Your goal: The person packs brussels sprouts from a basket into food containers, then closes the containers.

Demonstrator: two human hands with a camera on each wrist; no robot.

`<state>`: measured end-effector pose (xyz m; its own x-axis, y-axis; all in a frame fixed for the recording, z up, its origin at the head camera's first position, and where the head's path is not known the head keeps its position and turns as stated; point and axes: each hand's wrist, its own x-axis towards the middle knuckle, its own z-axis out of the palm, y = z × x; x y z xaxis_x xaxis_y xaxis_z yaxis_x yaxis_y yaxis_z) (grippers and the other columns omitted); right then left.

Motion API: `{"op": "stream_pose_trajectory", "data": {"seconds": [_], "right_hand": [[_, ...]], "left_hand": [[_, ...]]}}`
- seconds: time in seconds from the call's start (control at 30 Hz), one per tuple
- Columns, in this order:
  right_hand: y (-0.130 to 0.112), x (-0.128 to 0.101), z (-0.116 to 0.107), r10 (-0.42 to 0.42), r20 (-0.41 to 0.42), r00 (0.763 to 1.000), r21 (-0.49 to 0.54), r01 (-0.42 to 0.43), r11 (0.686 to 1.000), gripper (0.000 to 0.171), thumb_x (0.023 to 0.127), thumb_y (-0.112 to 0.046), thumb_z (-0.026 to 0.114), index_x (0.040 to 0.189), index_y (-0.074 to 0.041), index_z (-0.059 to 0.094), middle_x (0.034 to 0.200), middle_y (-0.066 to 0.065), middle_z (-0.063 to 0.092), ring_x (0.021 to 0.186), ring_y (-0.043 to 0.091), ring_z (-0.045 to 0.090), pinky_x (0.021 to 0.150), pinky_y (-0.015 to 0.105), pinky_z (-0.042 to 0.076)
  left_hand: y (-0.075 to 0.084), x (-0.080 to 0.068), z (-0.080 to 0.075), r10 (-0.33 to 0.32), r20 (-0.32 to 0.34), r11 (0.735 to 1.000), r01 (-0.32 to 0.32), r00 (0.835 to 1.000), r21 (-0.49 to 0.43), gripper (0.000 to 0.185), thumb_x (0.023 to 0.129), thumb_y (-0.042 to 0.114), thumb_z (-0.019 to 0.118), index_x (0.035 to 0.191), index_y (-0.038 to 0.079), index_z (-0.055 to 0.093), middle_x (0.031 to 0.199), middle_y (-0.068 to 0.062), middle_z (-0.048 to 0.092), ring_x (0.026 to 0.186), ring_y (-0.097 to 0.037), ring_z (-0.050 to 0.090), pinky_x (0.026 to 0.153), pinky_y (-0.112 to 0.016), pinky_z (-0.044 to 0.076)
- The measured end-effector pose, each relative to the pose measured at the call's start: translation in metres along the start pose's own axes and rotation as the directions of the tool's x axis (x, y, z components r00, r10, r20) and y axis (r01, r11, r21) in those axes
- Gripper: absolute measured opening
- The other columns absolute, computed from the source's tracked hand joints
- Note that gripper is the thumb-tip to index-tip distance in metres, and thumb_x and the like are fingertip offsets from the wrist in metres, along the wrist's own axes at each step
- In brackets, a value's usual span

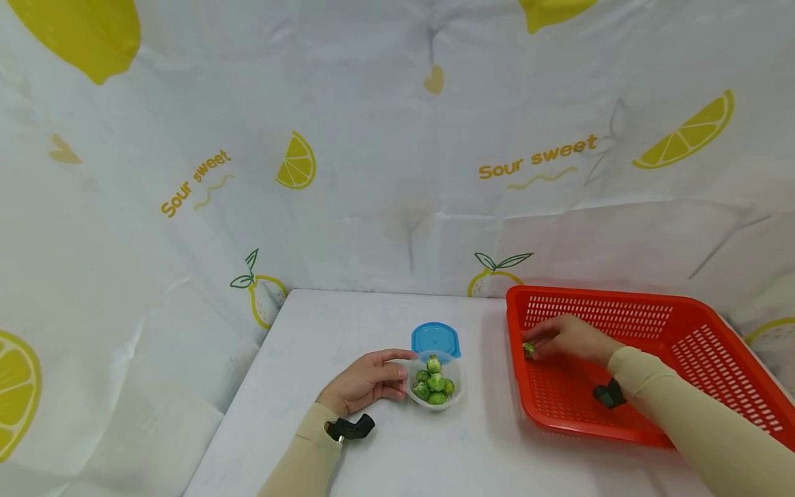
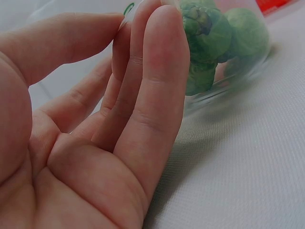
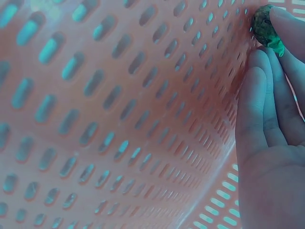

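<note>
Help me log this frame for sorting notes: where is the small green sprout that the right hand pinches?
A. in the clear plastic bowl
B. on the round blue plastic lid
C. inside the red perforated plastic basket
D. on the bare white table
C: the right hand pinches the small green sprout within the red perforated plastic basket, near its left wall.

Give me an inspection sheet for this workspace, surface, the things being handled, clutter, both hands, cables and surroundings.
Surface: white table, cloth-covered.
Things in hand: clear bowl holding green sprouts; red basket at the right; one sprout inside the basket.
Clutter: blue lid lying behind the bowl.
Hands: left hand holds the bowl's side, thumb at the rim; right hand inside the basket, pinching the single sprout.
Cables: nothing seen; a small black device sits at the left wrist and another black device at the right wrist.
Surroundings: white lemon-print backdrop reading Sour sweet.
</note>
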<state>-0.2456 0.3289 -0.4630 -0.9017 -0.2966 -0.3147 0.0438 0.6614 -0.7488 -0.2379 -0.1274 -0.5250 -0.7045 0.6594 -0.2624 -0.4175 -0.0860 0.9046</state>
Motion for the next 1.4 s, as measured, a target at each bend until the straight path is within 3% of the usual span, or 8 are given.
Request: {"op": "stream_pose_trajectory", "data": {"seconds": [0.27,0.8,1.17,1.4], "right_hand": [[-0.001,-0.002,-0.001,0.018,-0.014,1.0,-0.007,-0.018,1.0,0.045,0.094,-0.018,0.084,0.136,-0.005,0.075,0.124,0.011,0.08,0.104,0.02,0.072,0.093,0.037,0.064],[-0.002,-0.004,-0.001,0.04,-0.02,0.999,-0.044,-0.041,0.998,0.044,0.092,-0.021,0.086,0.133,-0.009,0.078,0.123,0.007,0.08,0.108,0.02,0.068,0.099,0.045,0.063],[-0.004,-0.012,-0.007,-0.008,-0.036,0.999,-0.085,0.005,0.996,0.036,0.096,-0.022,0.082,0.13,-0.012,0.08,0.12,0.005,0.08,0.108,0.021,0.068,0.093,0.033,0.059],[-0.008,-0.017,-0.019,-0.042,-0.058,0.997,-0.091,0.036,0.995,0.037,0.099,-0.025,0.08,0.133,-0.012,0.078,0.122,0.004,0.08,0.114,0.022,0.068,0.098,0.041,0.061]], "left_hand": [[0.0,0.002,0.002,0.007,0.004,1.0,-0.007,1.0,0.007,0.053,0.106,0.013,0.069,0.157,0.009,0.055,0.097,-0.001,0.071,0.085,-0.012,0.075,0.083,-0.027,0.066],[0.0,0.001,0.004,-0.003,0.001,1.0,0.003,1.0,0.003,0.053,0.104,0.013,0.071,0.155,0.008,0.056,0.095,-0.001,0.071,0.084,-0.013,0.074,0.083,-0.026,0.066],[0.0,0.002,0.005,0.001,0.003,1.0,-0.001,1.0,0.014,0.053,0.105,0.014,0.07,0.156,0.009,0.055,0.096,0.0,0.071,0.084,-0.013,0.075,0.084,-0.027,0.066],[-0.002,0.001,0.0,0.003,-0.014,0.999,-0.002,1.0,0.033,0.052,0.106,0.014,0.069,0.156,0.009,0.055,0.096,0.0,0.069,0.086,-0.014,0.075,0.084,-0.028,0.066]]}}
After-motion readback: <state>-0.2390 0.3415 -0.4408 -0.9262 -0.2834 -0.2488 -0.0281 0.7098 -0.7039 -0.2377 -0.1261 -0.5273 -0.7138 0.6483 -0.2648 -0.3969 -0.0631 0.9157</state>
